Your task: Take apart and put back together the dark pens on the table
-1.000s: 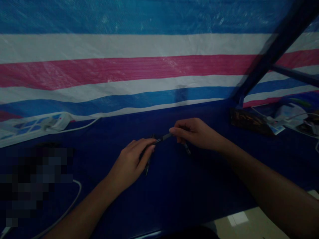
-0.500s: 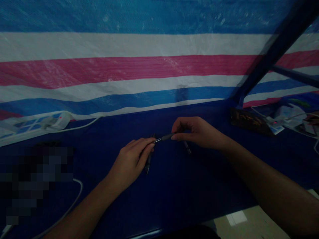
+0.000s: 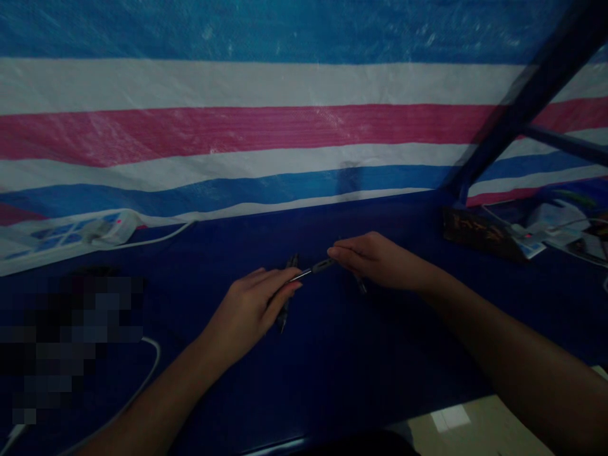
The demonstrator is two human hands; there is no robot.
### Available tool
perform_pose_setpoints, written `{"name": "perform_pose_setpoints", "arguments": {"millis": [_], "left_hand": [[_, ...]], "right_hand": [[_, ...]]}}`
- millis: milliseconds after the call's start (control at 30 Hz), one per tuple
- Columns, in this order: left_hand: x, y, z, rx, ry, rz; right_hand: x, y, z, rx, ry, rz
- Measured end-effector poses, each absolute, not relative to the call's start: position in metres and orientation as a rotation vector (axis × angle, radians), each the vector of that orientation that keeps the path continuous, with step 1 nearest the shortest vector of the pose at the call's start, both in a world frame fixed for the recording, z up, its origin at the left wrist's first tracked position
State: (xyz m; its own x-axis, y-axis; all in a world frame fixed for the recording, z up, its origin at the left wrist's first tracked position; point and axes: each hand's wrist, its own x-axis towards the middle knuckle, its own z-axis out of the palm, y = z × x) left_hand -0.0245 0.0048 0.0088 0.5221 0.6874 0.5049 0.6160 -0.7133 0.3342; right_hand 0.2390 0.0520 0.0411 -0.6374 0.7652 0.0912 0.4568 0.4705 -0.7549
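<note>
A slim pen with a shiny barrel is held level between my two hands above the table. My left hand is closed around one end, thumb underneath and fingers on top. At the other end, my right hand pinches the dark section between thumb and fingertips. Beneath my left hand lies a black pen, tip toward me, partly covered by the fingers. A thin dark pen-like piece shows below my right hand, most of it hidden.
The dark blue table meets a striped plastic sheet. A white power strip with a cable stands back left. At right are a dark box-like object and cords near a blue frame post. A blurred patch covers the left side.
My right hand has turned and its fingers have folded flatter over the pen's end. My left hand and the pen have shifted slightly right.
</note>
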Motion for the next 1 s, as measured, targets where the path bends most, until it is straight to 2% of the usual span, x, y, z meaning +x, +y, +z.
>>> {"name": "perform_pose_setpoints", "arguments": {"millis": [267,400,600,1000], "left_hand": [[-0.024,0.0,0.011,2.721,1.174,1.026],[-0.025,-0.005,0.016,2.559,1.09,1.071],[-0.02,-0.012,0.02,2.48,0.729,0.639],[-0.007,-0.019,0.015,2.748,0.609,0.643]], "right_hand": [[0.235,0.047,0.042,-1.142,-2.063,1.333],[0.233,0.05,0.042,-1.114,-1.854,1.254],[0.231,0.053,0.038,-1.112,-1.784,1.186],[0.224,0.048,0.033,-1.123,-1.772,1.288]]}}
